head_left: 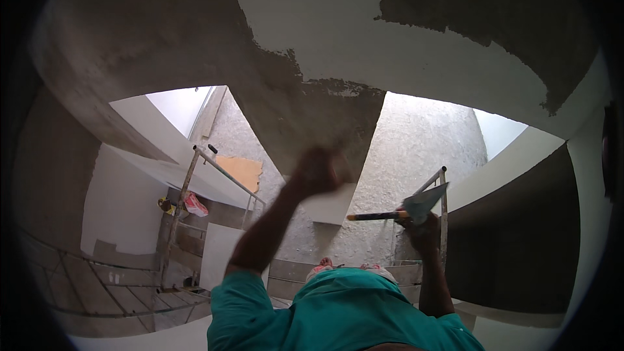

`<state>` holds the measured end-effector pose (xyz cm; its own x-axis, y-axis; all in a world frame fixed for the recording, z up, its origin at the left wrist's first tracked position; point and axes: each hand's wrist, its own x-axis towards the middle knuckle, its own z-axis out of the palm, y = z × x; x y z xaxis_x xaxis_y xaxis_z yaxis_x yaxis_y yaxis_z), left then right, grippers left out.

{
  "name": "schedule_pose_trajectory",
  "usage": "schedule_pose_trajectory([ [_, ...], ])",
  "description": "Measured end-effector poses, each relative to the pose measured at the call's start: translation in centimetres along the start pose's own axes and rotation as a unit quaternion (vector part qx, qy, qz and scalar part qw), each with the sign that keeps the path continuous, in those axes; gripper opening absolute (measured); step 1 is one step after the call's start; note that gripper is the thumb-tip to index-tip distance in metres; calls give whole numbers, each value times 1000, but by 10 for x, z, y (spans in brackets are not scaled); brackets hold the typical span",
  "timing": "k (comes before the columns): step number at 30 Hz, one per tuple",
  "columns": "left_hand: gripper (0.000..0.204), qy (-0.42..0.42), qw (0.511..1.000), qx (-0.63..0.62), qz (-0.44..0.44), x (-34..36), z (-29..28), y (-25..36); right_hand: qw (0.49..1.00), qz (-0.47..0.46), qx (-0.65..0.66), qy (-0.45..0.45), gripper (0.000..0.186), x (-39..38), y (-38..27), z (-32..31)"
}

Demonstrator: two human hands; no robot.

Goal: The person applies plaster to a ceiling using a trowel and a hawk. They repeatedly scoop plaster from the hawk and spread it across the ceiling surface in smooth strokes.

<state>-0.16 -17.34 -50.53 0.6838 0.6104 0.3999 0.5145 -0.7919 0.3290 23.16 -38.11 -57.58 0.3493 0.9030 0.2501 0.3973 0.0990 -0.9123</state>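
My left hand [319, 171] is raised in front of the plastered pillar face [305, 117] at centre, smeared by motion; whether it touches the surface or holds anything I cannot tell. Lower right, my right hand [422, 227] grips a grey triangular trowel blade [424, 205] together with a black handle [377, 216] with a yellow tip. The wall overhead has pale filler [455, 58] with ragged edges beside darker grey render [487, 0].
Metal scaffold frames stand left [221, 173] and right [444, 195], with planks [292, 286] around my feet. An orange board [237, 169] lies on the rough floor beyond. A red-and-white bag [195, 205] is at left. A dark opening [510, 247] is at right.
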Motion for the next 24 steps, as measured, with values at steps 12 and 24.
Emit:
schedule_pose_trajectory([
  [12, 64, 410, 890, 194, 43, 143, -140, -39, 981, 79, -115, 134, 14, -64, -7, -29],
  [24, 64, 434, 874, 214, 48, 159, -140, -49, 972, 127, -64, 185, 14, -81, -5, -32],
])
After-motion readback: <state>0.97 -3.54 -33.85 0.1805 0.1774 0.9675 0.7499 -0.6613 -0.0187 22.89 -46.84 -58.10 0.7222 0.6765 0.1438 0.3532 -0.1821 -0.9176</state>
